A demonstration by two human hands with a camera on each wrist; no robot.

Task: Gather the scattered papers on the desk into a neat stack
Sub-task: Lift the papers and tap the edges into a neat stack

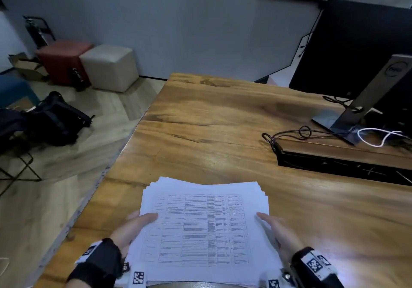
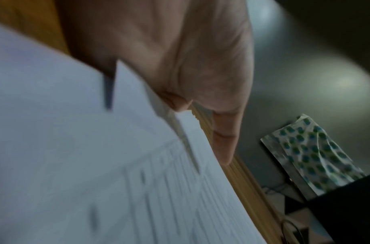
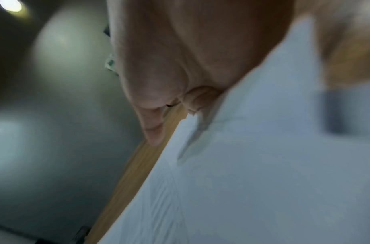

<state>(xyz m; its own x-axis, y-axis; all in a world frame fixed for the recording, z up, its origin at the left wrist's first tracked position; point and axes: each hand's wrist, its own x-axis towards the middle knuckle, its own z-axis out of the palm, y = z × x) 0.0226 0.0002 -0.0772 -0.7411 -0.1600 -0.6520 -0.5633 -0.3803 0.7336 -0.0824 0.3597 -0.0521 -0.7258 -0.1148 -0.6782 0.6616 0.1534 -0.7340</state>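
Papers (image 1: 200,227) gathered on desk (image 1: 223,131), white, printed table on top, far edges fanned; gripped at sides by left hand (image 1: 131,229) and right hand (image 1: 276,232).

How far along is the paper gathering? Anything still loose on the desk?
Done: the papers sit in one pile at the near edge of the desk; no loose sheets show elsewhere on it. In hand: the left hand and right hand hold the pile by its two sides. Left: the far edges are fanned and uneven, so squaring up remains.

White papers (image 1: 200,225), brown desk (image 1: 223,120)
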